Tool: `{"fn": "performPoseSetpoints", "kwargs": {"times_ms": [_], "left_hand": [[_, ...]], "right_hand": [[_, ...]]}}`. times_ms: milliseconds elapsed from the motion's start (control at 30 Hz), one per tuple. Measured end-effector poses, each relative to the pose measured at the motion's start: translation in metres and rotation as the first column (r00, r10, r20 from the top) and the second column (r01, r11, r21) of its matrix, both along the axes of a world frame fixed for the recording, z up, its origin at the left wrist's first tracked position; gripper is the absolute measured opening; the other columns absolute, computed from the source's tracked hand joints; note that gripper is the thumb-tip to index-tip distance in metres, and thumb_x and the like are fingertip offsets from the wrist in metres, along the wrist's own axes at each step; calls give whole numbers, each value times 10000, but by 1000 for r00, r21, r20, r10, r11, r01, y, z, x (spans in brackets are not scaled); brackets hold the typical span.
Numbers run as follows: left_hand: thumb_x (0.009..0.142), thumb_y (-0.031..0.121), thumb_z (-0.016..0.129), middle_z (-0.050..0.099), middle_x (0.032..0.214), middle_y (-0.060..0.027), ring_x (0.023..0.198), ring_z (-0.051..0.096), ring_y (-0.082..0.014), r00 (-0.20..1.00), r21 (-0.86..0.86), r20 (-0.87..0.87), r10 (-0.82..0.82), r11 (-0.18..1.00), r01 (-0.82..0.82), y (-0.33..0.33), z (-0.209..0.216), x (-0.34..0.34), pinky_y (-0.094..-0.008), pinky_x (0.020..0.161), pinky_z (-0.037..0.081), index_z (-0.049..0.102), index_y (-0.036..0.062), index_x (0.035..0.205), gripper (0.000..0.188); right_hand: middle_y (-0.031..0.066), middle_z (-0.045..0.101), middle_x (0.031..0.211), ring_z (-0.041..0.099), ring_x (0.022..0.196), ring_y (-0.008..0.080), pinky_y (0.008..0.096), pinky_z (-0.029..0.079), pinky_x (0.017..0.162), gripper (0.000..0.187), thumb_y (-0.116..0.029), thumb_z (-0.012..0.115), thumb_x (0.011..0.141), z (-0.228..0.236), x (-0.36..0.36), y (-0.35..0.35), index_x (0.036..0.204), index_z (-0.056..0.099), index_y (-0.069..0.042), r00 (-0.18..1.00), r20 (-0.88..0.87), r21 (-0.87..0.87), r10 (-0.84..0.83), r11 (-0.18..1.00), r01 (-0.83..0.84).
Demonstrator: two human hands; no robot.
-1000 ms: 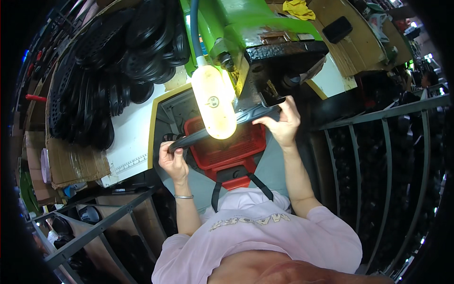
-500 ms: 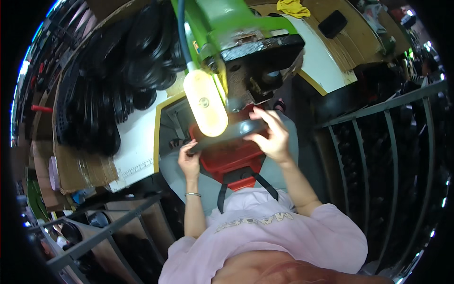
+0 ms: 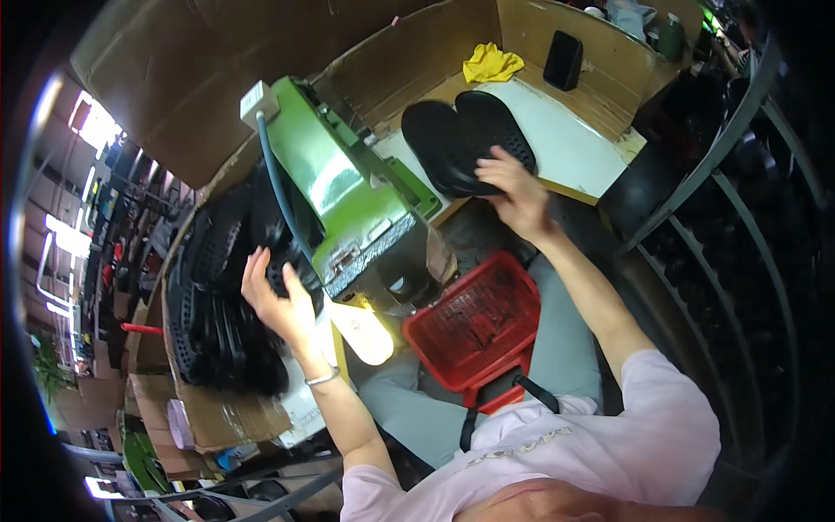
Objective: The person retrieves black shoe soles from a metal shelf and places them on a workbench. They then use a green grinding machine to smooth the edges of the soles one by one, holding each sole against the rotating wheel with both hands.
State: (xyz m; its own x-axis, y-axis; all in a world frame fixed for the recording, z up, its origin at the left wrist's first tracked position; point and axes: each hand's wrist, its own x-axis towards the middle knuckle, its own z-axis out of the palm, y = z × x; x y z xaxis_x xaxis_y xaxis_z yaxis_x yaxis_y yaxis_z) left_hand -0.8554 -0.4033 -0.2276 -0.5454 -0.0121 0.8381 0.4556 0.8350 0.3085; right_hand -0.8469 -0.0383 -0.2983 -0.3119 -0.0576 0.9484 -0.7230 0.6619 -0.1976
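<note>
Since the earlier frames, our two hands have parted: the dark sole-shaped piece that we held between them under the lamp is out of that grip, and our view has swung round to show more of the tabletop [image 3: 570,143] on the right.

From the head view, our right hand [image 3: 519,190] reaches over the near side of two black soles [image 3: 461,139], which lie side by side at the tabletop's yellow edge. Its grip is loose, fingers extended and a little apart; we cannot tell whether the fingertips touch the sole beneath them. Our left hand [image 3: 280,300] is raised with fingers and thumb spread, nothing in its grip, in front of a heap of black soles [image 3: 230,317]; whether it touches them we cannot tell. Between our hands stands a green machine [image 3: 335,178], with a lit lamp [image 3: 364,337] beside its dark head. We have a red basket [image 3: 509,352] between our knees. Beyond the two soles, a yellow cloth [image 3: 493,63] and a black block [image 3: 564,61] sit near cardboard walls [image 3: 591,39].
</note>
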Motion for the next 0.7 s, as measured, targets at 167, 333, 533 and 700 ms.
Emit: {"fn": "performPoseSetpoints", "kwargs": {"times_ms": [167, 333, 533, 700], "left_hand": [[832, 164, 708, 655, 1107, -165, 1041, 616, -323, 914, -9, 392, -105, 993, 117, -15, 5, -69, -390, 950, 458, 625, 0, 1157, 374], [707, -9, 732, 628, 998, -150, 967, 609, -340, 886, -126, 458, -68, 982, 141, -44, 9, -73, -393, 864, 480, 653, 7, 1051, 354], [720, -39, 695, 584, 940, -167, 894, 572, -374, 996, -125, 94, 1, 992, 11, -51, 21, -47, -417, 782, 467, 608, -19, 931, 229], [796, -126, 617, 581, 1118, -157, 1024, 600, -282, 998, 444, -48, -35, 894, 53, -85, 52, 115, -403, 995, 452, 546, -70, 1080, 298]], "right_hand": [[114, 665, 1021, 639, 1025, 292, 466, 473, 1010, 272, 15, 702, 722, -83, -95, 2, 985, 646, -23, 994, 103, 118, -47, 992, 35], [102, 663, 1037, 621, 1051, 271, 438, 461, 1011, 201, -55, 653, 790, -74, -87, -11, 990, 661, -32, 980, 195, 192, -31, 981, -7], [159, 647, 1131, 601, 1091, 325, 417, 470, 966, 268, -30, 672, 805, -77, -20, -26, 1073, 667, -24, 949, 293, 35, -117, 993, 112], [135, 683, 965, 667, 891, 258, 338, 521, 777, 152, 14, 662, 820, -109, 68, -50, 969, 691, 14, 781, 612, -263, 129, 964, 46]]}}
